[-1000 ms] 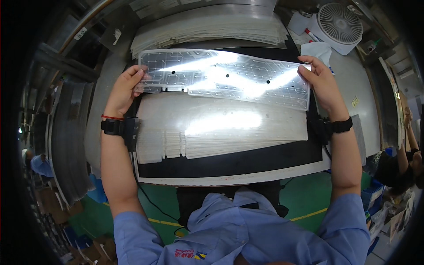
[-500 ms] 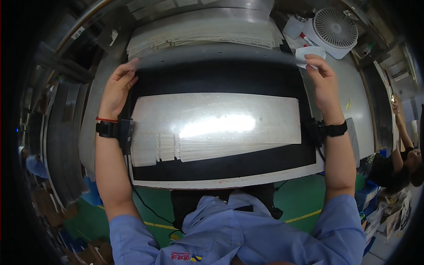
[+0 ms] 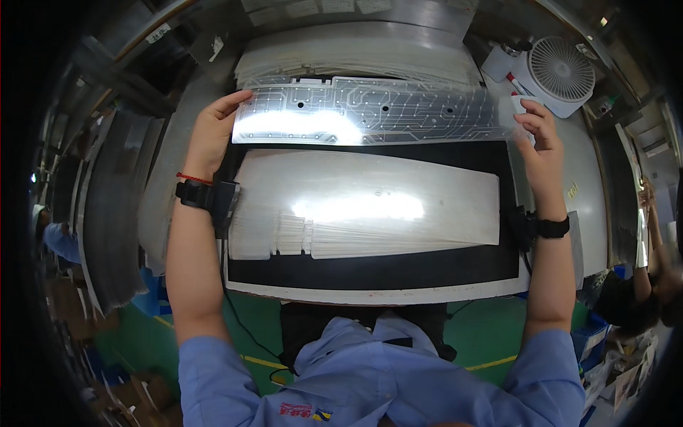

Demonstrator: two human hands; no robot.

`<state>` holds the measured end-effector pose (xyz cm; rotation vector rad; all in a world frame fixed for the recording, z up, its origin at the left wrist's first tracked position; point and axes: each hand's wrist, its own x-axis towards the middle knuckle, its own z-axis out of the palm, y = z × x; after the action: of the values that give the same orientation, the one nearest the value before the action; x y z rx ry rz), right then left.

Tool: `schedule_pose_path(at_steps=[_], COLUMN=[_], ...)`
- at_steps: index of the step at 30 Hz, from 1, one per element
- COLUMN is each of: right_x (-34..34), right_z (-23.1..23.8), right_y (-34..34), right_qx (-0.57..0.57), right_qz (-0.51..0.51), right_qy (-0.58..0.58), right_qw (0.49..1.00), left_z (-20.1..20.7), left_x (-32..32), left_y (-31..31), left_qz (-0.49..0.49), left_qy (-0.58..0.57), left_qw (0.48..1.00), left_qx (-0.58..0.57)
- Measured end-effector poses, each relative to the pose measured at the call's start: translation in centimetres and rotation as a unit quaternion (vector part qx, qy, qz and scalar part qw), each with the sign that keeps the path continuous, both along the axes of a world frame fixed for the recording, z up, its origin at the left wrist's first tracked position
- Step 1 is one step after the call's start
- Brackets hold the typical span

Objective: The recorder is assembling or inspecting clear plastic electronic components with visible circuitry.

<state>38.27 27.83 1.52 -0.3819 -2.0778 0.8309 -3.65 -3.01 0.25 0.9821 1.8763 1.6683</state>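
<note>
A thin see-through membrane circuit sheet [image 3: 398, 117], patterned with fine traces and dots, is held up over the far part of the black mat [image 3: 356, 274]. My left hand [image 3: 212, 135] pinches its left end between thumb and fingers. My right hand [image 3: 542, 135] is closed with bent fingers at the sheet's right end, which is blurred there. Behind those fingers shows a white piece of cloth or paper [image 3: 521, 104]; whether the hand touches it I cannot tell. Nearer me lies a fanned stack of similar long sheets [image 3: 370, 178], shiny and pale.
More pale sheets [image 3: 356, 53] are piled at the back. A white fan [image 3: 562, 71] stands back right, beside a red-and-white marker [image 3: 514, 80]. Stacked sheets [image 3: 117, 213] rise at far left. Another person [image 3: 640, 285] is at the far right.
The membrane sheet was a dark blur seen nearly edge-on; now its patterned face is tilted into view. The whole scene has shifted slightly right. Both hands remain at its ends.
</note>
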Motion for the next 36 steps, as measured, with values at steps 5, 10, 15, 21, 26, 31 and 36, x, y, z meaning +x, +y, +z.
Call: schedule_pose_path(at_steps=[5,10,15,21,26,31,36], right_x=[-0.1,-0.3,-0.2,-0.2,-0.4,0.0,0.0], right_z=[-0.2,0.1,-0.4,-0.3,-0.2,0.0,-0.3], right_y=[0.1,-0.5,-0.2,-0.2,-0.2,-0.3,0.0], right_qx=[-0.154,-0.295,-0.316,-0.293,-0.158,-0.066,-0.050], right_qz=[-0.006,0.000,-0.011,-0.026,-0.026,-0.034,-0.027], right_qy=[0.007,-0.052,-0.054,0.002,0.041,-0.020,-0.012], right_qw=[0.988,0.954,0.947,0.956,0.986,0.997,0.998], left_z=[-0.1,0.4,0.8,1.1,-0.7,-0.4,0.0], left_x=[0.0,0.2,0.5,1.3,0.0,-0.2,0.4], left_y=[0.2,0.0,0.0,0.1,0.1,-0.1,0.1], left_qz=[0.016,-0.030,-0.042,-0.045,-0.043,-0.034,-0.031], left_qy=[-0.015,-0.050,-0.115,-0.112,-0.051,-0.012,0.015], left_qw=[1.000,0.994,0.990,0.992,0.995,0.999,0.999], left_qx=[-0.001,-0.090,-0.067,-0.045,0.069,-0.033,-0.029])
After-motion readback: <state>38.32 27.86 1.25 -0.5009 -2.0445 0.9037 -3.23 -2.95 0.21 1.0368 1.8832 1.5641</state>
